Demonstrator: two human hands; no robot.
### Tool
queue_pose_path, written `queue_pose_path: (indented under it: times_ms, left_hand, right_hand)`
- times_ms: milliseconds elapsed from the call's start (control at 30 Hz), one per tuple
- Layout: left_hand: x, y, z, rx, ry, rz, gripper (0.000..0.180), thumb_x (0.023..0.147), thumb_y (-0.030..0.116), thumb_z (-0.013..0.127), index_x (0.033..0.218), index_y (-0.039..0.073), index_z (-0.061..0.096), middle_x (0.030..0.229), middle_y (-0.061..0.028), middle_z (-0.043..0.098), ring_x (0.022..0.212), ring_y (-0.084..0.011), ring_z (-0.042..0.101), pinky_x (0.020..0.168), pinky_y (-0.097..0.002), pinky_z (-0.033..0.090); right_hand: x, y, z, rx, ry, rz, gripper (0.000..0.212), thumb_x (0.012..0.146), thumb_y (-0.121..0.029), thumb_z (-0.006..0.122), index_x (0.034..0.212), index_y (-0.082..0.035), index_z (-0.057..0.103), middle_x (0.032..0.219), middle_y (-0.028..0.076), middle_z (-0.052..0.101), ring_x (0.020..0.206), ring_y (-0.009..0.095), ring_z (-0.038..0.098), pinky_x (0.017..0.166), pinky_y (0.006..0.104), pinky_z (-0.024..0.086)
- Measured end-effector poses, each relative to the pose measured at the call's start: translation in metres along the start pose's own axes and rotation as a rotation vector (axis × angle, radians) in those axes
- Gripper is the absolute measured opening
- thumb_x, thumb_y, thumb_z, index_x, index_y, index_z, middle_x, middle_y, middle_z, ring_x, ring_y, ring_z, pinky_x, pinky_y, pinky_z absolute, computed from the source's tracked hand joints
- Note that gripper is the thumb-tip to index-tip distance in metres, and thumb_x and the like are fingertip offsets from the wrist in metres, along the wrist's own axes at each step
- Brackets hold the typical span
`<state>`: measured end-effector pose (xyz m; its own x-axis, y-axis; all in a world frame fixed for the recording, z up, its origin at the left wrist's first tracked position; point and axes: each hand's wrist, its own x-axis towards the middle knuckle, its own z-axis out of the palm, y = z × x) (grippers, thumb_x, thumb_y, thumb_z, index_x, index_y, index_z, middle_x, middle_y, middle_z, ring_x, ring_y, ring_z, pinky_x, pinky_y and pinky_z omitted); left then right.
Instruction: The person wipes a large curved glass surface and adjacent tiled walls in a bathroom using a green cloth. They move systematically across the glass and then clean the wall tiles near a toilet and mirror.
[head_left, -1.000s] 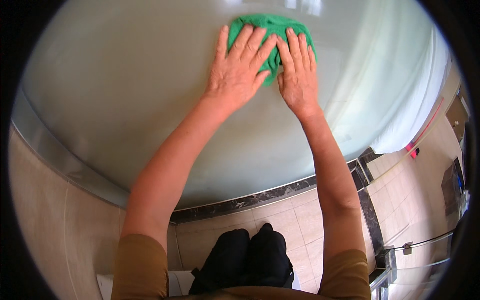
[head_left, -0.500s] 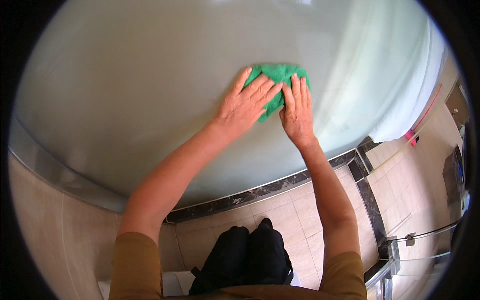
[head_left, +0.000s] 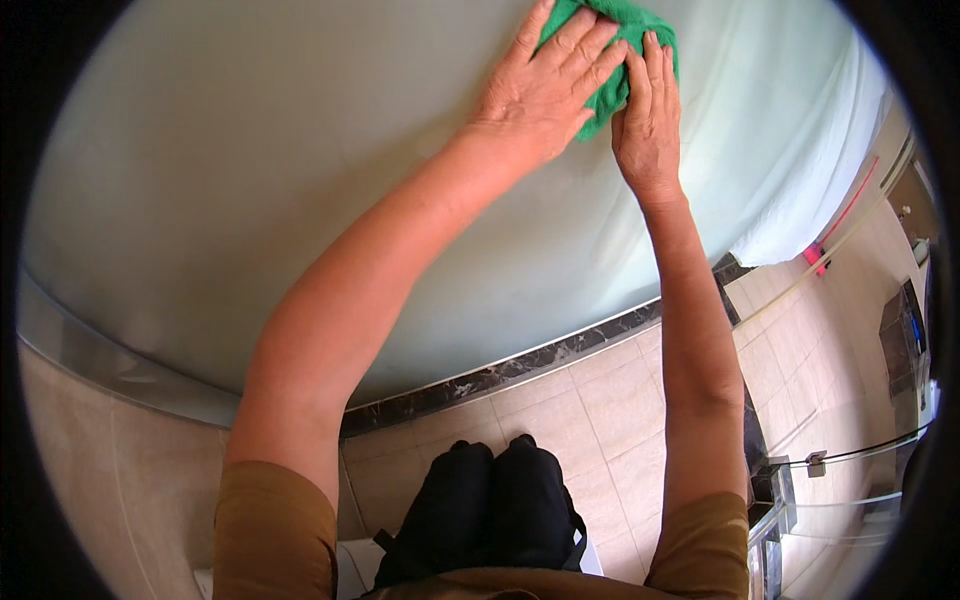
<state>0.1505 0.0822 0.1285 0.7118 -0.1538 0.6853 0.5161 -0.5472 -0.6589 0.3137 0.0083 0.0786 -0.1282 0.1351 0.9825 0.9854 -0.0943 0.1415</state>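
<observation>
While both arms stretch up the frosted glass panel (head_left: 300, 200), the left hand (head_left: 545, 85) and right hand (head_left: 645, 115) lie flat with fingers extended, side by side, pressing a green cloth (head_left: 610, 40) against its upper part, gripping nothing.

This is a home bathroom. A large frosted glass panel (head_left: 300, 200) fills the view from nine to two o'clock, edged below by a dark marble strip (head_left: 520, 372). Beige floor tiles (head_left: 620, 400) lie at five o'clock, and a clear glass screen with a metal clamp (head_left: 815, 460) stands at four o'clock.
</observation>
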Motion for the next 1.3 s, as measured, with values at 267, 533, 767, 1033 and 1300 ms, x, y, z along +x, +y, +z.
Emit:
queue_pose_path:
  times_ms: [267, 533, 767, 1033, 1300]
  left_hand:
    - [-0.074, 0.068, 0.027, 0.067, -0.125, 0.178, 0.066, 0.095, 0.045, 0.056, 0.154, 0.019, 0.041, 0.157, 0.0007, 0.040, 0.147, -0.0191, 0.032, 0.126, -0.0541, 0.010]
    - [-0.128, 0.099, 0.046, 0.022, -0.193, 0.323, 0.063, 0.094, 0.039, 0.056, 0.154, 0.022, 0.043, 0.157, 0.0077, 0.040, 0.145, -0.0137, 0.033, 0.127, -0.0524, 0.012]
    - [-0.100, 0.069, 0.030, 0.057, -0.237, 0.330, 0.072, 0.094, 0.042, 0.057, 0.158, 0.022, 0.033, 0.160, 0.0077, 0.036, 0.147, -0.0127, 0.031, 0.127, -0.0528, 0.009]
    - [-0.086, 0.061, 0.020, 0.106, -0.133, 0.167, 0.065, 0.097, 0.037, 0.053, 0.159, 0.027, 0.032, 0.162, 0.0110, 0.032, 0.150, -0.0111, 0.027, 0.127, -0.0542, 0.004]
    - [-0.181, 0.041, 0.021, 0.017, -0.137, 0.226, 0.066, 0.094, 0.039, 0.060, 0.156, 0.029, 0.040, 0.157, 0.0140, 0.039, 0.146, -0.0082, 0.031, 0.126, -0.0489, 0.016]
  right_hand:
    - [-0.133, -0.028, 0.009, 0.084, -0.101, 0.165, 0.070, 0.081, 0.014, 0.054, 0.148, -0.003, 0.041, 0.155, 0.029, 0.037, 0.142, 0.052, 0.035, 0.116, 0.0573, 0.033]
    - [-0.217, -0.060, 0.009, 0.072, -0.222, 0.275, 0.062, 0.089, 0.010, 0.056, 0.147, -0.002, 0.038, 0.153, 0.031, 0.037, 0.142, 0.053, 0.036, 0.113, 0.0566, 0.037]
    - [-0.166, -0.043, -0.005, 0.102, -0.275, 0.233, 0.070, 0.083, 0.014, 0.053, 0.150, 0.001, 0.037, 0.158, 0.030, 0.032, 0.144, 0.052, 0.033, 0.115, 0.0541, 0.035]
    - [-0.144, -0.061, 0.020, 0.028, -0.170, 0.305, 0.069, 0.088, 0.012, 0.047, 0.154, 0.006, 0.026, 0.160, 0.035, 0.021, 0.146, 0.057, 0.023, 0.119, 0.0604, 0.025]
    - [-0.192, -0.174, 0.045, 0.105, -0.220, 0.505, 0.071, 0.091, 0.006, 0.050, 0.154, 0.009, 0.016, 0.156, 0.044, 0.012, 0.145, 0.063, 0.017, 0.117, 0.0674, 0.020]
